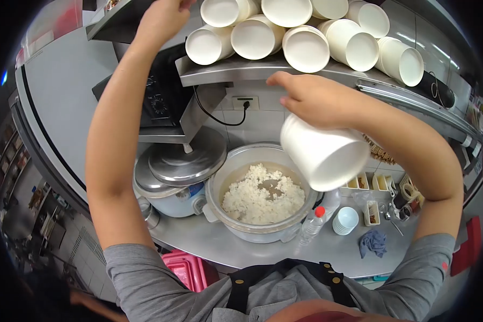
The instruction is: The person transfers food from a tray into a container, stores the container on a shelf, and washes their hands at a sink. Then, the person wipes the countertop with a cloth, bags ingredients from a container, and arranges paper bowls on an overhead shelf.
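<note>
My left hand [165, 20] is raised at the top edge, left of the stacked white paper tubs [255, 37] on the steel shelf. Its fingers are mostly cut off by the frame, so I cannot see what they touch. My right hand [314, 99] is just below the shelf edge, gripping a white paper tub [324, 153] that hangs tilted beneath it. The fingers behind the tub are hidden, while the index finger points left. Below and left of this tub stands a large round cooker pot [220, 209] with white cooked rice [263, 201] inside.
A closed rice cooker [172, 177] stands left of the pot. Along the right of the steel counter [268, 252] are a red-capped bottle [312, 225], stacked bowls [345, 220], a blue cloth [373, 243] and small condiment containers [371, 213]. A black appliance [163, 96] sits under my left arm.
</note>
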A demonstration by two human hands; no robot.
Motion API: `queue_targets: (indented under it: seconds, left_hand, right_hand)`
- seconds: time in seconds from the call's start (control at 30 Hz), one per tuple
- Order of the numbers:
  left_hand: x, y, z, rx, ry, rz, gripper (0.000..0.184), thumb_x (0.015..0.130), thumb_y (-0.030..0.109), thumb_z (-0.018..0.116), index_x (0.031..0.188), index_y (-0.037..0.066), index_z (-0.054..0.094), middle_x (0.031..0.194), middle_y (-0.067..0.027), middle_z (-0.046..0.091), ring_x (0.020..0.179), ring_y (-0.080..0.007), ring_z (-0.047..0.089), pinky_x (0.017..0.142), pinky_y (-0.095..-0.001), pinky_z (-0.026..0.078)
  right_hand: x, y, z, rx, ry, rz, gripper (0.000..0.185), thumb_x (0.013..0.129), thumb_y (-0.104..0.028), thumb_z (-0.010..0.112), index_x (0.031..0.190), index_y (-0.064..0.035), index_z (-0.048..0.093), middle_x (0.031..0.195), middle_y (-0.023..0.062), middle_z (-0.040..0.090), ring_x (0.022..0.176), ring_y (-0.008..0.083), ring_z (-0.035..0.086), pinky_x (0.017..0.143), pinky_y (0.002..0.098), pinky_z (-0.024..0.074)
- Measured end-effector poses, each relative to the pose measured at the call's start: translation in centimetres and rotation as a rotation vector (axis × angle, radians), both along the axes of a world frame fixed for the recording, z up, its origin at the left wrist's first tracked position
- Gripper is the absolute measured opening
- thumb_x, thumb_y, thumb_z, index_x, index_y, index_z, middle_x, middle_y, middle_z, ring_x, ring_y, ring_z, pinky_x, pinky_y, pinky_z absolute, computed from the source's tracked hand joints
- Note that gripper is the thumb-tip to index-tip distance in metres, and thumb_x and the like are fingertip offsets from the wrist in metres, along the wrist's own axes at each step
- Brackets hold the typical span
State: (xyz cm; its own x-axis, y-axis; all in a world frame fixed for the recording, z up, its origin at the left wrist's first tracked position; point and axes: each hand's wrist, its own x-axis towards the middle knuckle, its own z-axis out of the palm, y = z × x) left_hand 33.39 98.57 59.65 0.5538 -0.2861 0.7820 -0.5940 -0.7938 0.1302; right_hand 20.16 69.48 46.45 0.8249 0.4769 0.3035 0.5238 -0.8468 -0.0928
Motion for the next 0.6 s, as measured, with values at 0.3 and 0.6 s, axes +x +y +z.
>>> queue_targets:
  seconds: [0.3,0.6]
  left_hand:
    - [6.0,-3.4,-9.8,0.153,-0.27,0.454,0.09,0.065,0.051,0.082,0.137,0.01,0.046,0.125,-0.0186,0.055,0.111,-0.0384,0.059,0.089,-0.0525,0.049]
    - [6.1,-2.1,-10.2,0.063,-0.335,0.208,0.088,0.061,0.035,0.083,0.139,0.02,0.046,0.136,-0.015,0.043,0.126,-0.0406,0.041,0.091,-0.057,0.049]
  right_hand:
    - [12.1,9.9,3.3,-0.229,-0.097,-0.179,0.06,0.089,-0.01,0.049,0.144,0.0067,0.035,0.132,0.0295,0.055,0.119,0.0387,0.057,0.101,0.0401,0.0445]
    - [16.6,10.9,4.0,-0.462,-0.089,-0.357,0.067,0.088,-0.007,0.049,0.15,0.0054,0.027,0.131,0.0264,0.057,0.104,0.0374,0.065,0.09,0.0422,0.0504]
